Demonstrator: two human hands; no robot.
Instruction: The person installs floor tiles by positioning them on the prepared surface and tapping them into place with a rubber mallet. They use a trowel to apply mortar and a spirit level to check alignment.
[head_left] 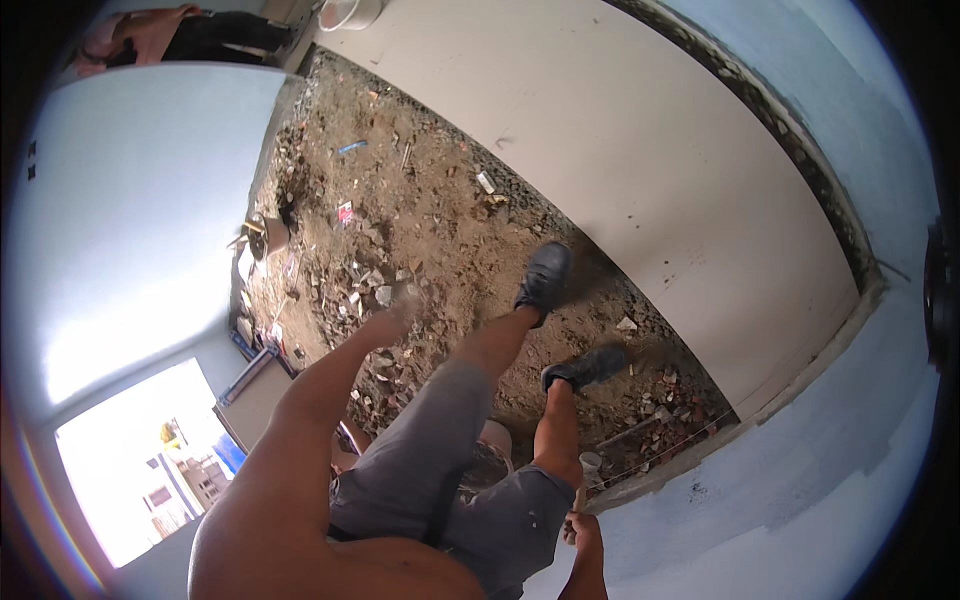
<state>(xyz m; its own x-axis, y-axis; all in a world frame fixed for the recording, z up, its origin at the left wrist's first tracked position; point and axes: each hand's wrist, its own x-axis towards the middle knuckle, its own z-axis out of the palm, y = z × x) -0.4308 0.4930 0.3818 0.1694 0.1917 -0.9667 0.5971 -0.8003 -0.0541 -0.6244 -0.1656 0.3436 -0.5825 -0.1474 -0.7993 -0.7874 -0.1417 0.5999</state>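
Right hand [583, 530] down by the pale blue wall [690, 510], and its fingers are curled closed around a slim handled tool [580, 497], which sticks up beside the lower leg. It looks light and stiff, probably easy to swing, and the bare shaft seems the place to take hold, clear of the far end. Over on the other side, the left hand [393, 322] hangs above the broken rubble [375, 285], smeared by blur: wide or closed, I can't tell, nor whether anything is in it. Whether the whitish piece [590, 464] beyond the shaft belongs to the tool is hard to make out. The fist hides the grip end, and the right forearm is cut off at the lower edge.
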